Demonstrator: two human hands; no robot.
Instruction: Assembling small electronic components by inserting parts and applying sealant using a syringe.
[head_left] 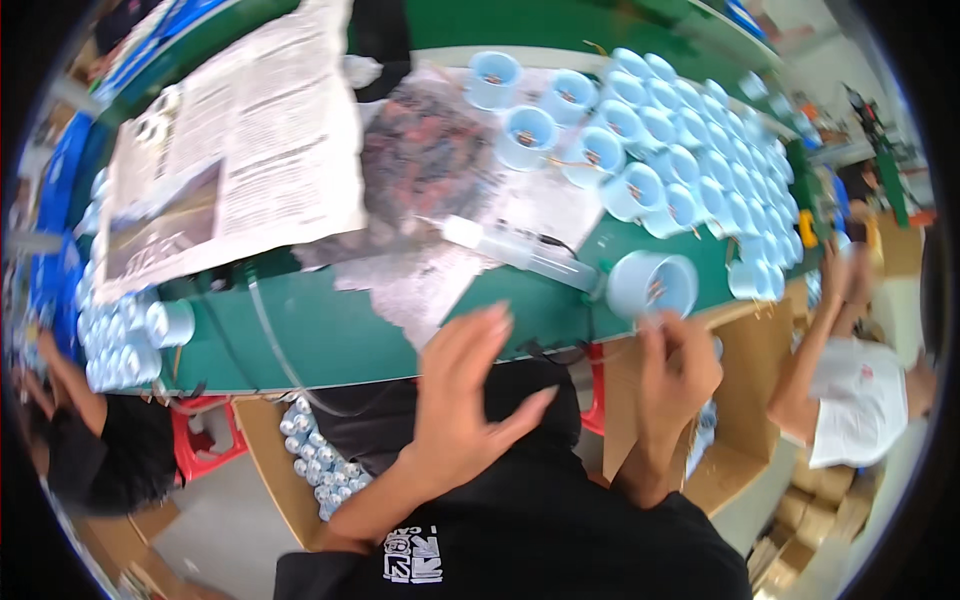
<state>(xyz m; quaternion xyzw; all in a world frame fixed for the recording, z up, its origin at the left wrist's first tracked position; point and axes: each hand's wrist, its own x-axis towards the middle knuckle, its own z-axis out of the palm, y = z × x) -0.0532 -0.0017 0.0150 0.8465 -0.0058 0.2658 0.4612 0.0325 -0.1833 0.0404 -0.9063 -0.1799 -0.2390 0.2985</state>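
Note:
My left hand (pixel 462 395) is raised over the table's near edge, its fingers and thumb spread apart and nothing in them. At the near right, my right hand (pixel 682 372) pinches the near rim of a light blue cup (pixel 628 288), which is slightly blurred. Small brownish, thin pieces show inside this cup; their kind is too unclear to tell. Beyond my hands lies a clear syringe-like dispenser tube (pixel 525 258) with a white end, slanting across paper and green tabletop.
Many light blue cups (pixel 712 150) stand packed together at the right, several more (pixel 527 135) behind the tube. A newspaper (pixel 250 150) covers the left. Dark stained material (pixel 425 150) lies mid-table. Cardboard boxes (pixel 740 400) flank me below the green table (pixel 330 340). People sit at both sides.

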